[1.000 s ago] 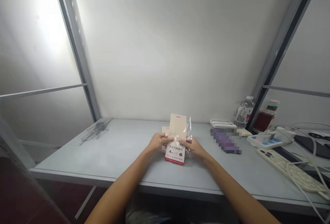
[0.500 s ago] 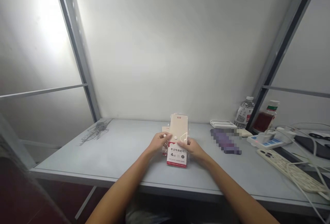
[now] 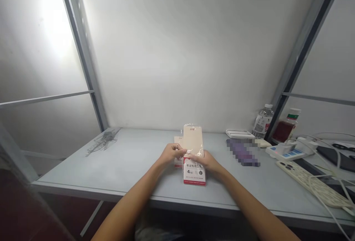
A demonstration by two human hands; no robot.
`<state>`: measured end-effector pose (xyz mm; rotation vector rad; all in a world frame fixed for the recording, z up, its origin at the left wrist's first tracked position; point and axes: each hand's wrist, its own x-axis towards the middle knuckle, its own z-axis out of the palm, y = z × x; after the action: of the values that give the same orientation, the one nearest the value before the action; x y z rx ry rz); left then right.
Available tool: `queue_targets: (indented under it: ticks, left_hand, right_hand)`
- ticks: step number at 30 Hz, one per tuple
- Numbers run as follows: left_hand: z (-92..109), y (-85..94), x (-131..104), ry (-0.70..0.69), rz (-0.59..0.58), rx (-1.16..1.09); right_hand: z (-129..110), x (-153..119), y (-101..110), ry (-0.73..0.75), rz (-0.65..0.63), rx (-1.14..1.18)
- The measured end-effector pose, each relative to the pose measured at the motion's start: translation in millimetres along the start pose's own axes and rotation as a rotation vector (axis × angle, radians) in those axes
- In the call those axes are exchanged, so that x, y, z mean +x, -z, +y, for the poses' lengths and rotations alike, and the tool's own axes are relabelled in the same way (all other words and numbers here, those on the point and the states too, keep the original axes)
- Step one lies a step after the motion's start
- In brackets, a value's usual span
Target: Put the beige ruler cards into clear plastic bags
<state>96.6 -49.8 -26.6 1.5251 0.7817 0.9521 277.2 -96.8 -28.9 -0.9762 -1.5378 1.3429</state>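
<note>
A clear plastic pouch (image 3: 193,139) with a beige card and a white-and-red label stands tilted up at the middle of the desk. Its Chinese print reads as a four-piece exam ruler set. My right hand (image 3: 210,162) grips its right side, thumb across the front below a white snap button. My left hand (image 3: 171,153) is closed at the pouch's left edge, its thumb and finger by the button. Behind and to the left, a second similar ruler set pouch (image 3: 178,140) is partly hidden by my left hand and the front pouch.
On the right of the desk (image 3: 116,167) are a blurred purple item (image 3: 241,152), a white device (image 3: 240,134), a water bottle (image 3: 263,122), a red-filled bottle (image 3: 285,128), a power strip (image 3: 287,153), a patterned phone case (image 3: 313,183) and cables. Dark scribbles (image 3: 102,141) mark the left side.
The front pouch has shifted slightly down and right and tilted a little. Both hands keep nearly the same place, with my thumbs now closer to the snap button.
</note>
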Motion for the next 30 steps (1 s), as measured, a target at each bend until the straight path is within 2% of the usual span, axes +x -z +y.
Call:
queue_targets:
  ticks: [6,12,15,18,25,30]
  left_hand:
    - [1.2,-1.1,-1.7,-0.034,0.015,0.009]
    - [7.8,-0.9,-4.2,-0.009,-0.091,-0.209]
    - [8.0,-1.8,-5.5,0.012,-0.168,-0.252]
    - [7.2,-3.9,-6.9,0.025,-0.208,-0.18]
    - [5.6,-6.0,-7.3,-0.007,-0.16,0.0]
    - [6.8,-7.0,-8.2,0.005,-0.129,-0.033]
  right_hand:
    - [3.9,1.7,1.7,0.003,0.039,-0.023]
    - [-0.1,-0.3,1.5,0.02,0.106,0.022]
    - [-0.3,-0.4,1.5,0.016,0.079,0.053]
    - [0.5,0.0,1.4,0.013,0.044,0.039]
    - [-0.3,-0.6,0.0,0.034,-0.026,-0.028]
    - [1.3,-2.2,-0.9,0.041,-0.112,-0.02]
